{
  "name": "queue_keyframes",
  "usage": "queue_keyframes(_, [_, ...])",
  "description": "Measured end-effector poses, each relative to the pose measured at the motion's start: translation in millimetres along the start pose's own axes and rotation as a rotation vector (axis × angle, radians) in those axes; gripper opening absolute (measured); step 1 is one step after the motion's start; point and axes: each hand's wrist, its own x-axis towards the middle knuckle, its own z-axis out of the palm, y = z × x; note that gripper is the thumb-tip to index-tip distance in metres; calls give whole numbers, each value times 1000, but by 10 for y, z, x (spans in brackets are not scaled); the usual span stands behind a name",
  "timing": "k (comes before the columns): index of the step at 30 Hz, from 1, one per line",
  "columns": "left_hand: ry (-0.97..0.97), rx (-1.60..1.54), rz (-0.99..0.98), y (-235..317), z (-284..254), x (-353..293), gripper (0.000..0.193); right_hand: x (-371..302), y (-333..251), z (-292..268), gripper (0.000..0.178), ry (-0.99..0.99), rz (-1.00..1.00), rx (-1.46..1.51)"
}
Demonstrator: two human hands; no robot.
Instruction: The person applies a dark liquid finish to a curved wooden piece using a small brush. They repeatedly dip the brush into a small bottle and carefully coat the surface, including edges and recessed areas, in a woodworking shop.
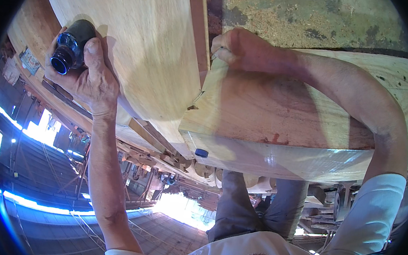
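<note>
At the upper left, my left hand point(95, 78) is wrapped round a dark bottle point(81, 32). The bottle's uncapped mouth points down toward the palm side, and its body lies against a broad pale wooden panel point(144, 30). My right hand point(239, 48) is closed in a fist at the far edge of a thick wooden block point(270, 108), beside the panel's edge. Whatever its curled fingers hold, if anything, is hidden. A small dark blue cap point(201, 152) sits on the near left corner of the block.
A narrow gap with a jagged notch point(196, 101) runs between panel and block. Beyond the block lies a stained floor point(308, 21) strewn with shavings. Wood pieces and clutter point(140, 170) fill the area below, under a metal-framed roof point(57, 230) with bright openings.
</note>
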Motion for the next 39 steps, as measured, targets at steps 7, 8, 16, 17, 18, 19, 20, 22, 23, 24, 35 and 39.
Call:
queue_keyframes(7, [-4, 6, -40, 83, 22, -14, 61, -6, -18, -28, 23, -16, 29, 28])
queue_keyframes(8, [-4, 23, -38, 80, 17, -12, 60, 1, -20, -40, 23, -39, 33, 19])
queue_keyframes(16, [12, -11, -49, 83, 35, 4, 60, -11, -14, -35, 21, -9, -28, 34])
queue_keyframes(17, [13, 2, -43, 78, 23, -1, 60, 4, -26, -38, 21, -25, -18, 21])
queue_keyframes(18, [13, 14, -38, 71, 12, -2, 60, 21, -39, -43, 21, -41, -7, 8])
queue_keyframes(19, [13, 25, -32, 65, 5, -3, 60, 34, -53, -50, 21, -56, 5, -5])
queue_keyframes(20, [16, 38, -29, 65, 10, -1, 60, 33, -68, -61, 22, -69, 20, -8])
queue_keyframes(22, [20, 63, -24, 76, 26, 10, 59, 26, -140, -96, 23, -94, 51, -11])
queue_keyframes(23, [24, 55, -32, 79, 33, 10, 59, 27, -146, -96, 24, -92, 51, -10])
queue_keyframes(24, [27, 46, -39, 74, 43, 8, 59, 26, -145, -97, 24, -89, 52, -10])
queue_keyframes(35, [16, 141, 23, 48, -34, 19, 63, -2, -170, -19, 15, 58, 84, 146])
queue_keyframes(39, [2, 155, 33, 36, -30, 12, 64, -4, -177, -19, 18, 39, 189, 142])
